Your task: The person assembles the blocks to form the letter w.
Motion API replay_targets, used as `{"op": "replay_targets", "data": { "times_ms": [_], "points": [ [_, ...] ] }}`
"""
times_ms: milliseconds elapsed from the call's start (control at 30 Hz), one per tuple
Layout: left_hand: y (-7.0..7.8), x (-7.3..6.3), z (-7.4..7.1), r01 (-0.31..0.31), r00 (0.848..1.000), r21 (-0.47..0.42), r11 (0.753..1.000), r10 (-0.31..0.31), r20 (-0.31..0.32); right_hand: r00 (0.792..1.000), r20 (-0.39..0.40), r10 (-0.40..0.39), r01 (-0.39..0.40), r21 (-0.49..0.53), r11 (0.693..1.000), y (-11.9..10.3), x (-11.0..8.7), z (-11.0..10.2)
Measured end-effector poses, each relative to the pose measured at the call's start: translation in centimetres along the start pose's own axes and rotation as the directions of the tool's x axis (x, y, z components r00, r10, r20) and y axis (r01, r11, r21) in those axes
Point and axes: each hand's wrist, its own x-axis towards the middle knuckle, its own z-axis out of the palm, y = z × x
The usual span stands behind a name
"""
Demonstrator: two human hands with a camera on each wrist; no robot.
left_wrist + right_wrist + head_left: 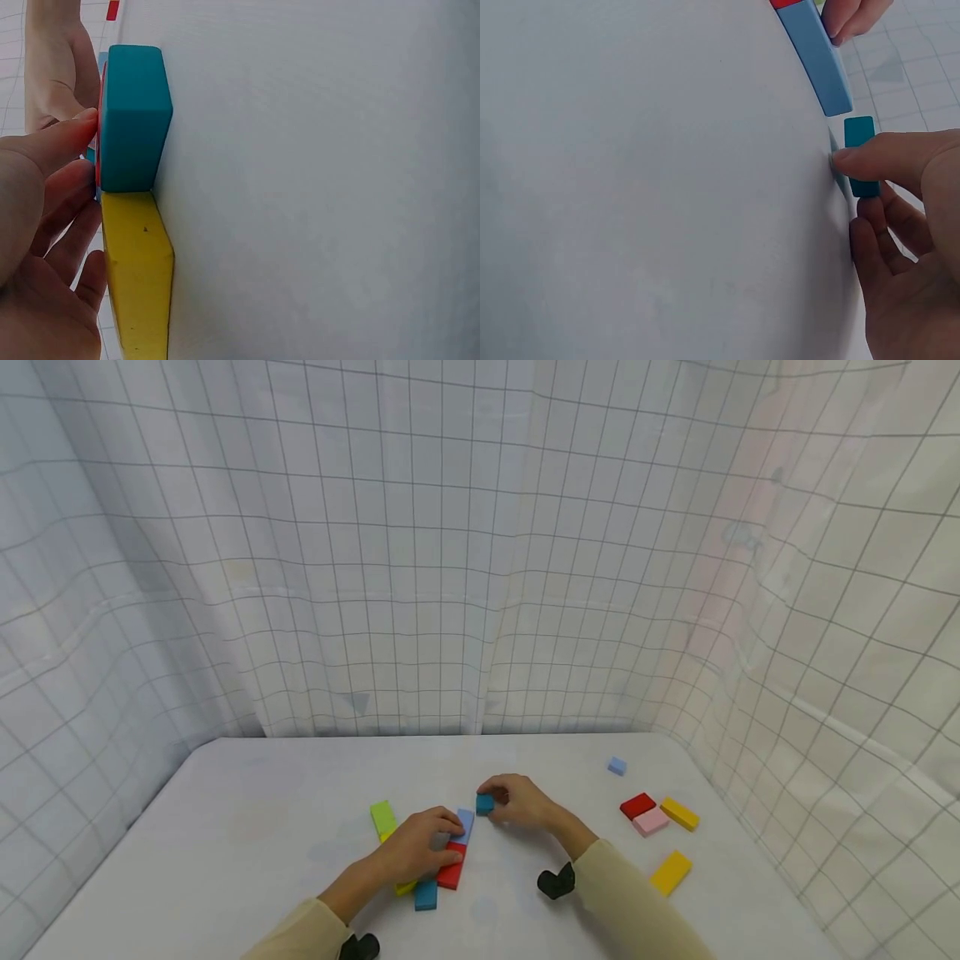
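My right hand (519, 803) pinches a small teal block (484, 804) between thumb and fingers, just right of a group of blocks. In the right wrist view that teal block (859, 130) is close to the end of a light blue block (816, 58). My left hand (420, 847) rests over the group, its thumb touching a red block (450, 876) and its fingertips at the light blue block (467, 823). Also in the group are a lime green block (383, 817), a second teal block (426, 897) and yellow pieces (139, 277), partly hidden under the left hand.
Over to the right lie a red block (637, 806), a pink block (650, 822), two orange-yellow blocks (680, 814) and a small light blue block (617, 766). White gridded curtains (375, 568) hang behind and beside the white table (262, 827).
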Motion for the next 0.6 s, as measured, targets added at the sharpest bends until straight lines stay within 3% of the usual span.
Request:
{"op": "replay_targets", "data": {
  "times_ms": [600],
  "points": [
    [-0.17, 0.06, 0.12, -0.013, 1.000, -0.010, 1.000, 0.013, -0.003, 0.997, 0.049, 0.054, -0.055, 0.009, 0.998, -0.59, 0.30, 0.48]
  ]
}}
